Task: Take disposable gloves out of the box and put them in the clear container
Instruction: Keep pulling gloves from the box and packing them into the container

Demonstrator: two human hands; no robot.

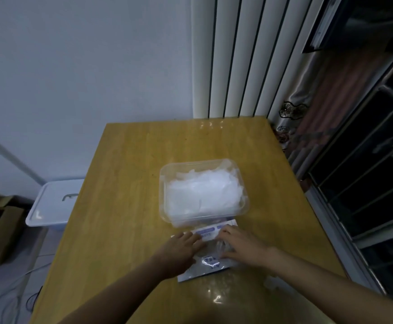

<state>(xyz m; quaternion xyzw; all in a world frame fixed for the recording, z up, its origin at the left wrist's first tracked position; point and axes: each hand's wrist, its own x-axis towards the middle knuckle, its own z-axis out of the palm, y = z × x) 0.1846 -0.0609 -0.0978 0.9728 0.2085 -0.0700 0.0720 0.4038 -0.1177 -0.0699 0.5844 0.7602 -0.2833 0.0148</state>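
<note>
Resting on the flat glove box (210,264), the left hand (181,250) lies with fingers stretched out, pinning it to the wooden table (125,183). The right hand (240,246) bends its fingers over the box's opening, where some clear film shows; whether they pinch a glove I cannot tell. The clear container (162,174), just beyond the box, is heaped with gloves (202,190). A hard pull could drag out a whole clump, and added gloves may slide off that heap.
</note>
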